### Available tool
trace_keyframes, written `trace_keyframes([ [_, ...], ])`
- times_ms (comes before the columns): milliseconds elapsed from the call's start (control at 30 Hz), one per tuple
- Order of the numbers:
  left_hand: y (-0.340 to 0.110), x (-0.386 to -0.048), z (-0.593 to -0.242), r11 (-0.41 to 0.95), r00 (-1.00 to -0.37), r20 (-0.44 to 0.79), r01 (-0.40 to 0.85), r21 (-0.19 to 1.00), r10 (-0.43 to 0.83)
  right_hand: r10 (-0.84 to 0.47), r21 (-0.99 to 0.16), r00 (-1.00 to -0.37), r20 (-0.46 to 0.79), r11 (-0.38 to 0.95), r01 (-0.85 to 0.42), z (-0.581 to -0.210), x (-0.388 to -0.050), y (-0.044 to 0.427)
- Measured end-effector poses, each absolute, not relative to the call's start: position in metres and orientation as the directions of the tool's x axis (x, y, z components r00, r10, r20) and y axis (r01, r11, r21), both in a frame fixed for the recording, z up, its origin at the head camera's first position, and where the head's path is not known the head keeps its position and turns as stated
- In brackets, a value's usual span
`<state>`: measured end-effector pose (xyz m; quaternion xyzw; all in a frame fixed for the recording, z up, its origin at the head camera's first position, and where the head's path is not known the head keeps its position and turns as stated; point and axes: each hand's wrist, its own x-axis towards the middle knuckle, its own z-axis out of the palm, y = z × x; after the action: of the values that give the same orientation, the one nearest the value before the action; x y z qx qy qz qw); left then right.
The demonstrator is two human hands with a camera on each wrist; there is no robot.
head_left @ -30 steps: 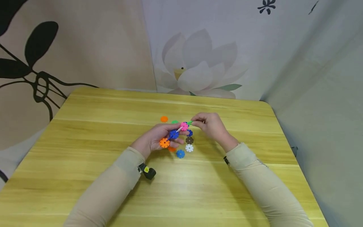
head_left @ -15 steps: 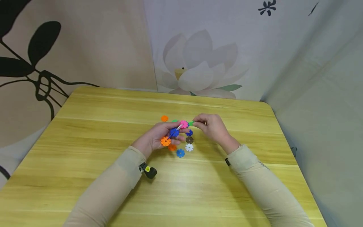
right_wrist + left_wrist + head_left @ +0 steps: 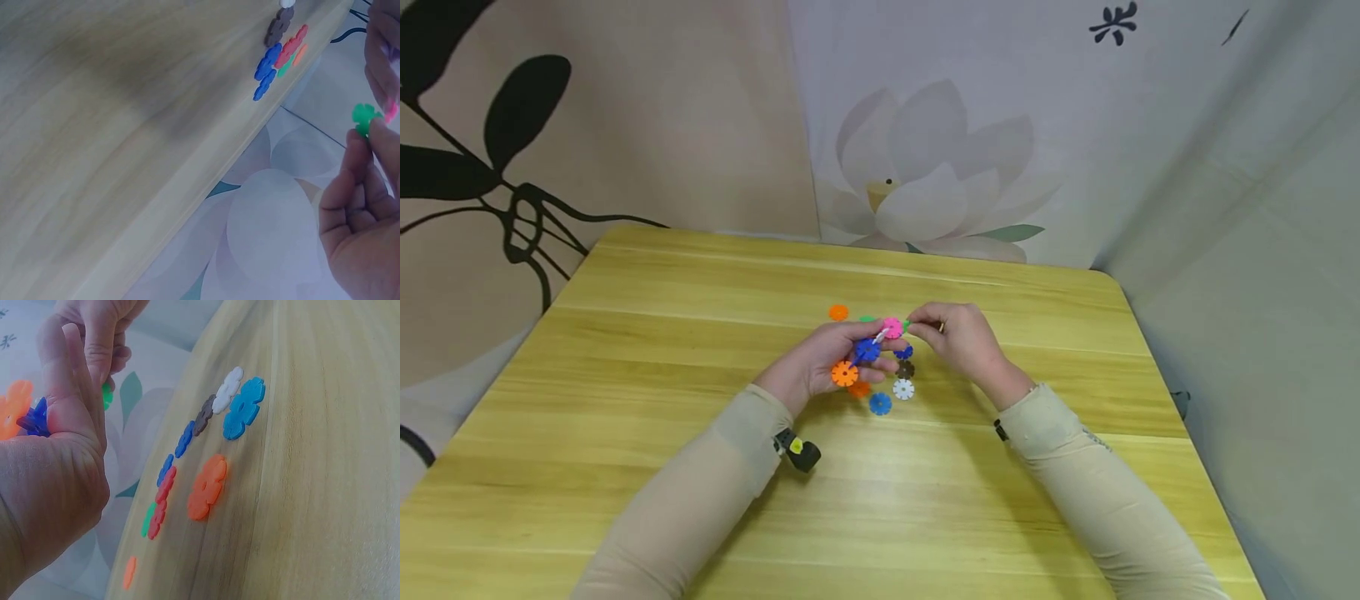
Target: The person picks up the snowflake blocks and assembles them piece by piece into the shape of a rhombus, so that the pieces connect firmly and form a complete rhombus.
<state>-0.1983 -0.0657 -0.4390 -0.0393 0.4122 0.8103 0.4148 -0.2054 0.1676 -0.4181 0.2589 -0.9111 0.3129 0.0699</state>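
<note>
Head view, biggest first: printed cloth (image 3: pixel 700 108) behind, wood bench (image 3: pixel 625 500) below, two beige sleeves (image 3: pixel 700 475) reaching in from the near edge.

Left hand (image 3: pixel 820 354) is up off the bench, thumb and fingers (image 3: pixel 886 365) clamped on a chain of discs. Right hand (image 3: pixel 958 333) faces it, thumb and forefinger pinched on a green disc (image 3: pixel 365 119), other fingers curled in.

Chain, near end to far: orange disc (image 3: pixel 844 374), a blue piece edge-on (image 3: pixel 854 362), blue disc (image 3: pixel 867 350), white disc edge-on (image 3: pixel 882 335), pink disc (image 3: pixel 892 327) by the left thumb. All held above the bench.

Delta vs half a second ago: green sits closer to pink, gap in head view mostly gone. Left grip looks the same. My read: rims meet or nearly do; join unconfirmed.

Loose discs lie flat on the bench: light blue one (image 3: pixel 880 404), white one (image 3: pixel 903 389), brown one (image 3: pixel 905 369), among others. Red ones (image 3: pixel 165 485) show in the wrist views only.

Hard to see: left wrist view loses pink behind the hand; right wrist view crops the left hand at its edge. Slots at the green-pink contact too small and blurred to call.
</note>
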Motion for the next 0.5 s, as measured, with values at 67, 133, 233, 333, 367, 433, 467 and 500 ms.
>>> trace_keyframes([
  [67, -0.0649, -0.198, -0.4389, -0.316, -0.655, -0.404, -0.701, 0.639, 0.638, -0.428, -0.527, -0.855, 0.294, 0.673, -0.519, -0.4173, -0.2045, 0.1672],
  [133, -0.0638, -0.1974, -0.4383, -0.309, -0.662, -0.407, -0.694, 0.651, 0.629, -0.428, -0.522, -0.851, 0.303, 0.673, -0.524, -0.4166, -0.2037, 0.1668],
  [233, -0.0613, -0.1963, -0.4366, -0.282, -0.676, -0.412, -0.672, 0.685, 0.611, -0.437, -0.499, -0.838, 0.327, 0.673, -0.546, -0.4154, -0.2024, 0.166],
  [333, -0.0584, -0.1955, -0.4348, -0.249, -0.695, -0.415, -0.643, 0.724, 0.587, -0.45, -0.465, -0.818, 0.358, 0.674, -0.574, -0.4145, -0.2012, 0.1658],
  [367, -0.0576, -0.1953, -0.4342, -0.239, -0.704, -0.416, -0.632, 0.737, 0.576, -0.456, -0.454, -0.811, 0.368, 0.673, -0.584, -0.4141, -0.2009, 0.1658],
  [433, -0.0569, -0.195, -0.433, -0.224, -0.721, -0.422, -0.614, 0.757, 0.549, -0.462, -0.435, -0.801, 0.381, 0.675, -0.596, -0.4138, -0.2004, 0.1658],
  [467, -0.0571, -0.1948, -0.4324, -0.217, -0.73, -0.425, -0.605, 0.766, 0.535, -0.463, -0.429, -0.798, 0.386, 0.676, -0.6, -0.4134, -0.2002, 0.1657],
  [500, -0.0575, -0.1946, -0.4317, -0.211, -0.739, -0.429, -0.597, 0.774, 0.519, -0.465, -0.425, -0.796, 0.389, 0.676, -0.602, -0.4128, -0.2, 0.1657],
])
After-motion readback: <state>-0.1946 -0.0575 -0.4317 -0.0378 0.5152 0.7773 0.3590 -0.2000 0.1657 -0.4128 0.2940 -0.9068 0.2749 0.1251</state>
